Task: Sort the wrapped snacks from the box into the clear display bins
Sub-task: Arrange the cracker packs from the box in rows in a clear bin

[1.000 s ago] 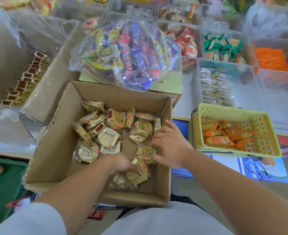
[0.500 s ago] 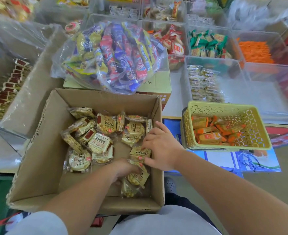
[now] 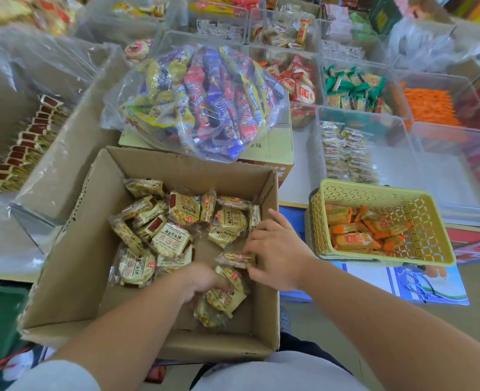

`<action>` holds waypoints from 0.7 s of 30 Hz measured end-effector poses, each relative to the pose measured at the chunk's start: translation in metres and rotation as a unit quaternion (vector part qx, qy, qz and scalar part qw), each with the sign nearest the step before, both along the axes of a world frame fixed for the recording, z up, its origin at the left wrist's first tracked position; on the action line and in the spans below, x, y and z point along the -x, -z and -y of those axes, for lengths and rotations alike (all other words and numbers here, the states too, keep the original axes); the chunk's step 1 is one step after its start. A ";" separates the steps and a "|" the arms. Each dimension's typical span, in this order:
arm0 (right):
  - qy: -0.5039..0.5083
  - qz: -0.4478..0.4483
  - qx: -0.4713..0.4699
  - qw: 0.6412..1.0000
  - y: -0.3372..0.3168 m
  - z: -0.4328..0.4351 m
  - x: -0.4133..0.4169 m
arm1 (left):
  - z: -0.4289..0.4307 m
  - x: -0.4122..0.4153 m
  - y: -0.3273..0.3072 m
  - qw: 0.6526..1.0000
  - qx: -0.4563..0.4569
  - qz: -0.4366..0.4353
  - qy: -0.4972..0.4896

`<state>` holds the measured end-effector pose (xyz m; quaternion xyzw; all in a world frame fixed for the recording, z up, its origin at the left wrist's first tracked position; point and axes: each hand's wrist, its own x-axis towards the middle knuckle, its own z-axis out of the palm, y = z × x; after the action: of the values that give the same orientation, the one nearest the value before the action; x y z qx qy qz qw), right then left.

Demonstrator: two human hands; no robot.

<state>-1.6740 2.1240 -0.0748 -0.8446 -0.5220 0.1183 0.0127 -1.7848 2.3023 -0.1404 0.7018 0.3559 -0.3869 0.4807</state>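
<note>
Sorting looks early: many snacks (image 3: 173, 238) lie in the box (image 3: 72, 249) at 6 o'clock, the left hand (image 3: 202, 280) grasps a few, the right hand (image 3: 275, 249) pinches one, bins (image 3: 402, 170) wait at 1 o'clock.

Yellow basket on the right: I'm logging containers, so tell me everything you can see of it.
The yellow basket is rectangular, pale plastic by its look, with lattice-cut walls and a flared solid rim. It stands upright, open-topped, right of the cardboard box and before a clear bin, on a printed blue sheet. Orange-wrapped snacks lie loose on its floor. The left hand and right hand reach into the box, not touching it.
</note>
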 end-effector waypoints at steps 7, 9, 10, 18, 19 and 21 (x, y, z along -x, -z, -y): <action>-0.013 -0.008 -0.015 1.000 0.000 0.000 -0.002 | -0.061 0.019 -0.061 0.983 -0.129 0.125 0.048; -0.013 -0.011 -0.023 1.000 0.001 0.000 -0.002 | -0.065 0.032 -0.082 0.978 -0.050 0.184 -0.083; -0.013 -0.013 -0.026 0.999 0.001 0.001 -0.002 | -0.061 0.039 -0.091 0.966 0.018 0.209 -0.154; 0.084 -0.294 -0.186 0.934 -0.021 0.003 -0.008 | 0.007 0.065 -0.102 0.757 0.307 0.284 -0.502; 0.097 -0.361 -0.224 0.900 -0.026 0.006 -0.009 | 0.017 0.063 -0.104 0.745 0.311 0.291 -0.514; 0.097 -0.458 -0.264 0.844 -0.040 0.013 -0.010 | 0.037 0.053 -0.110 0.737 0.305 0.305 -0.521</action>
<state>-1.6643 2.1110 -0.0345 -0.7057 -0.3838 0.3475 0.4836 -1.8380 2.2657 -0.0306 0.3034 0.3633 0.0708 0.8780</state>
